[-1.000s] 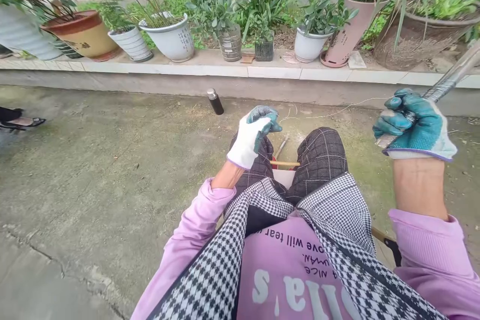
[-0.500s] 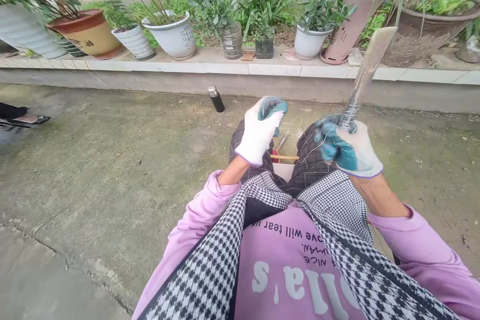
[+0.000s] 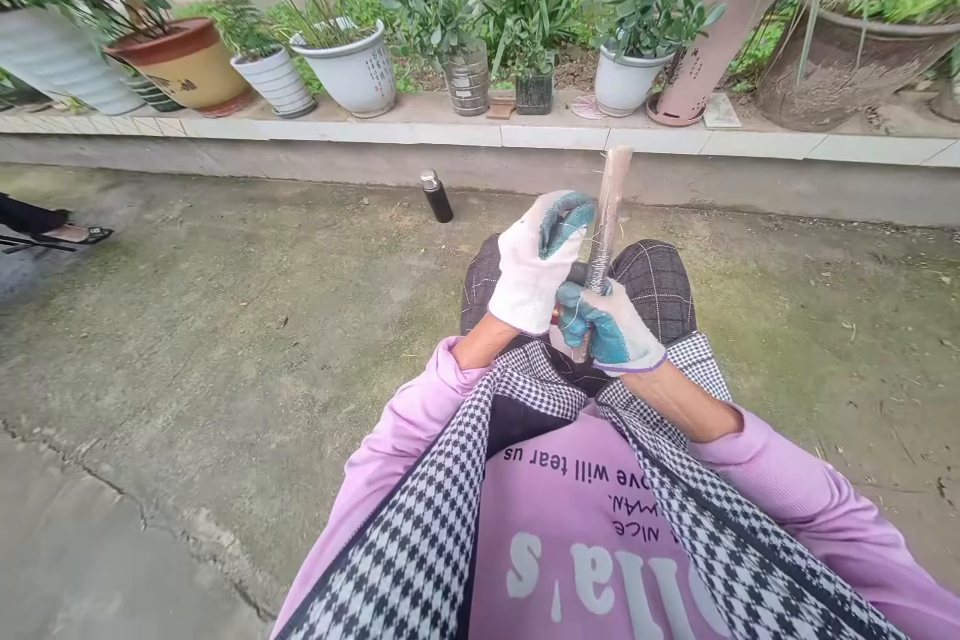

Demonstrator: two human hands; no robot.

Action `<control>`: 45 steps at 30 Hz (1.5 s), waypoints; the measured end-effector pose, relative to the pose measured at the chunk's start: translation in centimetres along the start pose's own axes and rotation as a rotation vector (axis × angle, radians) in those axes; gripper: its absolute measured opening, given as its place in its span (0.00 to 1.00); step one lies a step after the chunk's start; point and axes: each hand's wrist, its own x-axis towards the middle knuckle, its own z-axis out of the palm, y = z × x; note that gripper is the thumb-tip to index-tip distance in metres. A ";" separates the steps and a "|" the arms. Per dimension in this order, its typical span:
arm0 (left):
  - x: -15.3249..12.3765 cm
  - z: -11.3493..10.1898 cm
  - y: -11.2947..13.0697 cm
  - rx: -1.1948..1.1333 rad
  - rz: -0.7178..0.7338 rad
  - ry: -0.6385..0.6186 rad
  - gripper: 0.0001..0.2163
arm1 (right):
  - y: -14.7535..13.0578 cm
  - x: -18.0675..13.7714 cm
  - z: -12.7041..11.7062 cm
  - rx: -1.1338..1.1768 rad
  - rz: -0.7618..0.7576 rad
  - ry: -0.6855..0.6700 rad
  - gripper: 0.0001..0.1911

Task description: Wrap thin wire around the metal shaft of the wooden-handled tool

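Note:
I sit with both gloved hands raised over my knees. My right hand (image 3: 611, 330), in a white and teal glove, is closed round the lower part of a pale stick (image 3: 609, 210) that stands nearly upright; thin wire is wound round the stick just above my fingers. My left hand (image 3: 541, 260) is curled right beside the stick's upper part, fingertips pinched together close to it. What the left fingers hold is too fine to make out. My checked trousers (image 3: 660, 280) lie under both hands.
A dark bottle (image 3: 436, 196) stands on the concrete ground ahead. A tiled ledge (image 3: 465, 135) carries several potted plants (image 3: 352, 70). Another person's foot in a black shoe (image 3: 71, 235) shows at the left edge. A crack (image 3: 112, 490) runs across the ground at lower left.
My right hand swung the stick in from the far right to the middle, bringing it upright beside my left hand. My left hand rose slightly and stayed curled.

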 end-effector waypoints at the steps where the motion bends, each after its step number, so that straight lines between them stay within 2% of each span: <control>1: -0.1 0.1 0.0 0.005 -0.005 -0.002 0.11 | -0.3 0.0 0.1 0.011 -0.003 0.010 0.32; 4: 0.0 0.2 0.4 -0.008 -0.025 -0.015 0.08 | -1.6 -0.7 0.2 0.002 -0.013 0.024 0.34; 9: 0.2 -0.4 1.2 -0.040 -0.008 -0.038 0.06 | -4.7 -3.6 0.1 -0.146 -0.099 0.072 0.29; 11: 0.3 -0.7 1.3 -0.001 0.000 -0.068 0.08 | -5.9 -4.7 -0.3 -0.315 -0.160 0.159 0.24; 14: 0.7 -0.8 0.9 0.082 -0.001 -0.104 0.11 | -7.7 -6.0 -0.9 -0.709 -0.298 0.281 0.14; 17: 1.2 -0.4 0.1 0.160 -0.038 -0.105 0.09 | -9.4 -7.0 -1.4 -1.022 -0.405 0.245 0.06; 20: 1.4 -0.3 -0.1 0.236 -0.062 -0.138 0.07 | -10.8 -7.5 -1.8 -1.139 -0.478 0.207 0.08; 23: 0.9 -0.6 1.0 0.162 -0.042 -0.302 0.06 | -11.7 -6.7 -2.8 -1.097 -0.495 0.324 0.06; 26: 0.6 -1.1 2.4 -0.061 -0.068 -0.438 0.07 | -11.5 -5.0 -4.2 -0.873 -0.440 0.432 0.11; 29: 0.5 -1.3 2.9 -0.226 -0.210 -0.390 0.14 | -10.1 -3.3 -5.4 -0.641 -0.324 0.356 0.19; 31: 0.5 -1.3 2.6 -0.281 -0.293 -0.329 0.20 | -8.6 -3.0 -5.6 -0.570 -0.257 0.276 0.23; 34: 0.4 -1.0 2.0 -0.317 -0.334 -0.276 0.25 | -6.6 -3.5 -5.6 -0.514 -0.191 0.211 0.24; 36: 0.4 -0.9 1.9 -0.323 -0.346 -0.267 0.26 | -6.2 -4.0 -5.6 -0.485 -0.175 0.216 0.24; 40: 0.0 -1.1 2.4 -0.318 -0.405 -0.358 0.24 | -7.7 -4.1 -5.9 -0.475 -0.316 0.336 0.23; 45: -0.3 -1.6 3.7 -0.311 -0.486 -0.497 0.21 | -10.4 -4.2 -5.2 -0.491 -0.473 0.482 0.13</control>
